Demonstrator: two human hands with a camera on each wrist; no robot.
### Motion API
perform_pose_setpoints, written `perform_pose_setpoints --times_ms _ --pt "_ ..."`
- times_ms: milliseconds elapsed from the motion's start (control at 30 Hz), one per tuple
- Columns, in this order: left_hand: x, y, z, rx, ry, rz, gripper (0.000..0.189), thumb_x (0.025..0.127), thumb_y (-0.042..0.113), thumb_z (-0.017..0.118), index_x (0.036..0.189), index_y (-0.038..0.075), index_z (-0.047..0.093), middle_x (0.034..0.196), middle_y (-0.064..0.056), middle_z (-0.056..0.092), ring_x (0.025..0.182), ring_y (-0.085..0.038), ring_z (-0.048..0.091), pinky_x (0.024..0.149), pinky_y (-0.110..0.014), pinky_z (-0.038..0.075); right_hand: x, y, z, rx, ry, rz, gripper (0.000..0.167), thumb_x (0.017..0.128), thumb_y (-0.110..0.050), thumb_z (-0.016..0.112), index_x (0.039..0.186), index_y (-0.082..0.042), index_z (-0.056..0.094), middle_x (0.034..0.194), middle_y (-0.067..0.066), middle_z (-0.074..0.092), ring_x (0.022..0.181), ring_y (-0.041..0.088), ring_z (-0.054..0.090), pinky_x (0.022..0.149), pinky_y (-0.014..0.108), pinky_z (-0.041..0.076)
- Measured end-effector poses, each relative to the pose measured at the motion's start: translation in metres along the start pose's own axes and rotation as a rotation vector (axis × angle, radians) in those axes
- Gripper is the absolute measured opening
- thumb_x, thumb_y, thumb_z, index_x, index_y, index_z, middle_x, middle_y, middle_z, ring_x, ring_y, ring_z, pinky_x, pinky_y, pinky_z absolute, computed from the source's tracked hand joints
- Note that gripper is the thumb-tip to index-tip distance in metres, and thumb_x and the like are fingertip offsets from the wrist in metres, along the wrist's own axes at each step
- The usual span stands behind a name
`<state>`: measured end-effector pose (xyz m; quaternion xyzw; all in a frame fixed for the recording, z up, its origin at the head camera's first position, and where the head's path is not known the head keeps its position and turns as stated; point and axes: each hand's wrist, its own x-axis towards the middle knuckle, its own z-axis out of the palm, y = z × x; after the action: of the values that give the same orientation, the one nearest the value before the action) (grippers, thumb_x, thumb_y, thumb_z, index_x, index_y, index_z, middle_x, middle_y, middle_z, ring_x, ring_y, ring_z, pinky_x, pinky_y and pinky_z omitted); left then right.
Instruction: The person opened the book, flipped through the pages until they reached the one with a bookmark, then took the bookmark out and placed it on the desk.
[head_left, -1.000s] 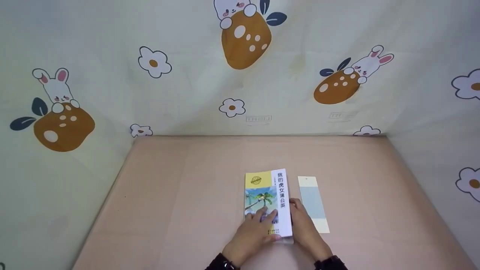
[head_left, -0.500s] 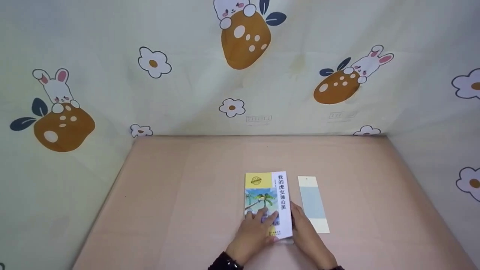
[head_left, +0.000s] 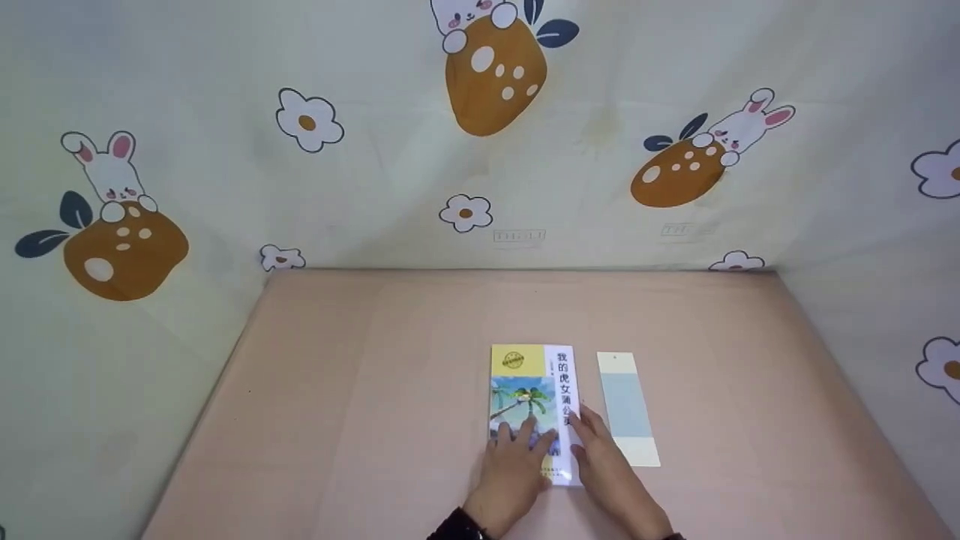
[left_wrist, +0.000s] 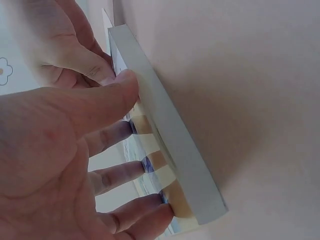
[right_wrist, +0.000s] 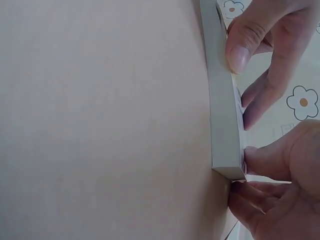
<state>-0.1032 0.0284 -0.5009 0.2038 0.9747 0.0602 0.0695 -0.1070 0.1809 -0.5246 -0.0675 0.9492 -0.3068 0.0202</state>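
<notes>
A paperback book with a yellow and white cover and a palm-tree picture lies on the table in the head view. My left hand rests on its lower cover, fingers spread; the left wrist view shows the left thumb at the near edge. Along the book's right side, my right hand holds the edge, its thumb on the cover and its other fingers against the side. Where those fingertips end is partly hidden. Right of the book lies a flat bookmark, pale blue with cream ends.
The pinkish-tan tabletop extends around the book. Behind it hangs a pale cloth wall printed with rabbits, brown fruit and flowers, with more cloth at both sides.
The book's cover has settled flatter and its near edge sits slightly closer to me. My right thumb and fingertips now show on its right edge. The bookmark stays where it was.
</notes>
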Motion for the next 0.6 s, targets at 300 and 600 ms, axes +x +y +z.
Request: perform_pose_setpoints --times_ms 300,600 --pt "0.001 -0.002 0.003 0.0 0.005 0.012 0.064 0.076 0.041 0.071 0.135 0.031 0.048 0.141 -0.005 0.043 0.116 -0.033 0.044 0.087 -0.043 0.047 0.001 0.0 -0.002 0.035 -0.049 0.052 0.047 0.091 -0.004 0.053 0.136 0.003 0.042 0.145 0.023 0.032 0.132 0.041 0.034 0.103 0.05 0.036" --pt "-0.003 -0.011 -0.007 -0.115 0.055 0.076 0.051 0.081 0.036 0.068 0.129 0.023 0.056 0.135 -0.008 0.05 0.106 -0.026 0.051 0.079 -0.033 0.048 -0.005 -0.005 -0.017 0.17 -0.117 0.076 0.054 0.09 -0.018 0.059 0.138 0.0 0.041 0.151 0.022 0.024 0.136 0.042 0.027 0.107 0.053 0.029"
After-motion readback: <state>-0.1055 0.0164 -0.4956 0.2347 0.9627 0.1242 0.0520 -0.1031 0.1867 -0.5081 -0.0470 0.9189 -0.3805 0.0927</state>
